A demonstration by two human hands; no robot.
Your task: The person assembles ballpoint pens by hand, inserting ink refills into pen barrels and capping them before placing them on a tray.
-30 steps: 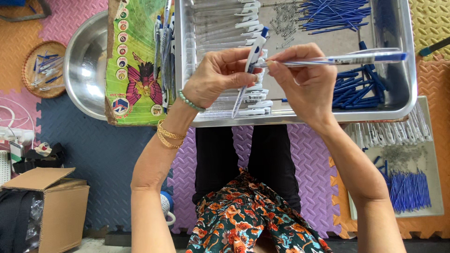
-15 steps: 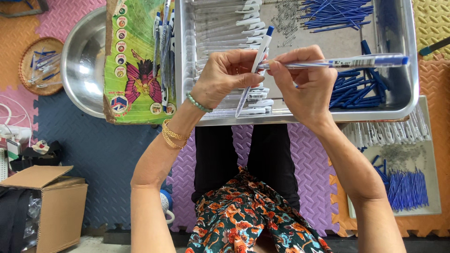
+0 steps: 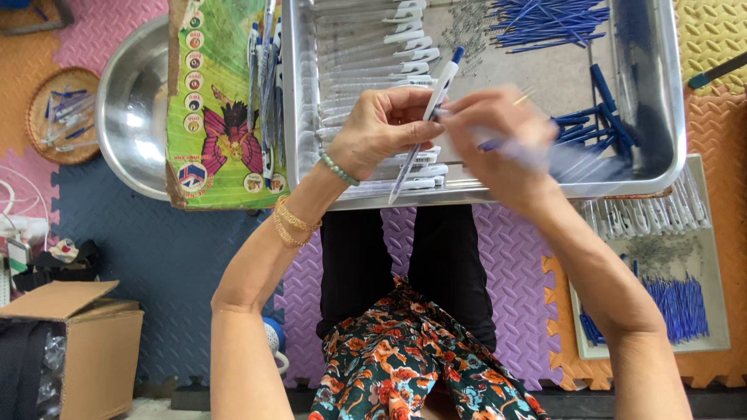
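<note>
My left hand (image 3: 383,127) grips a white ballpoint pen (image 3: 430,106) with a blue tip, held slanted over the near edge of a metal tray (image 3: 482,189). My right hand (image 3: 498,132) is blurred with motion right beside it, holding a pen with a blue cap that shows only as a smear toward the right. The tray holds rows of white pen barrels (image 3: 366,54), blue refills (image 3: 552,19), blue caps (image 3: 603,124) and a scatter of small springs (image 3: 467,27).
A green printed cardboard box (image 3: 222,109) with finished pens stands left of the tray, over a steel bowl (image 3: 136,109). A woven basket (image 3: 58,117) lies far left. A second tray (image 3: 661,288) with blue refills sits at right. A brown carton (image 3: 70,342) is lower left.
My right hand's pen, held level and pointing right before, has swung down and toward my left hand; the hand is now blurred. My left hand has kept its pen almost still.
</note>
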